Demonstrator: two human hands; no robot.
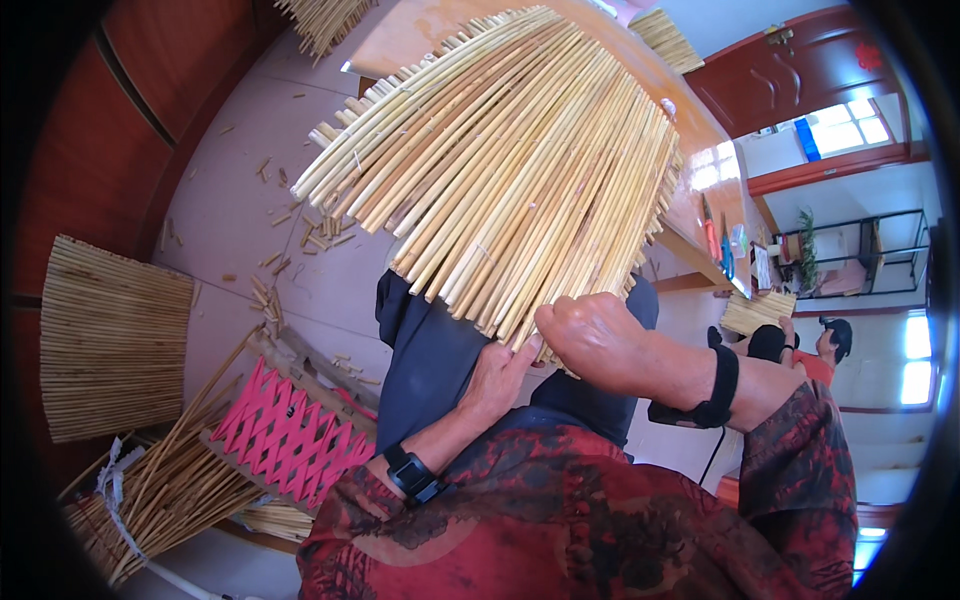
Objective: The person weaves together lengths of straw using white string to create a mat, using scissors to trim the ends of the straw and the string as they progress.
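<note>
A wide mat of straw-coloured reed stalks (500,170) slopes from the table down onto my lap, its stalks lying side by side and tied with thin thread. My left hand (496,383) is at the mat's near edge, thumb pressed by the stalk ends and its other fingers partly beneath. Closed over the same edge, just to the right, is my right hand (592,340), knuckles up. Its fingertips are hidden, so whatever they pinch does not show. A dark watch is on my left wrist, a black band on my right forearm.
The polished table (715,195) carries pliers (727,255) and a red-handled tool (711,235). Cut reed pieces (320,235) litter the floor. At left are a finished mat (115,340), a pink-laced stool (290,430) and a reed bundle (160,510). Another person (825,350) sits far right.
</note>
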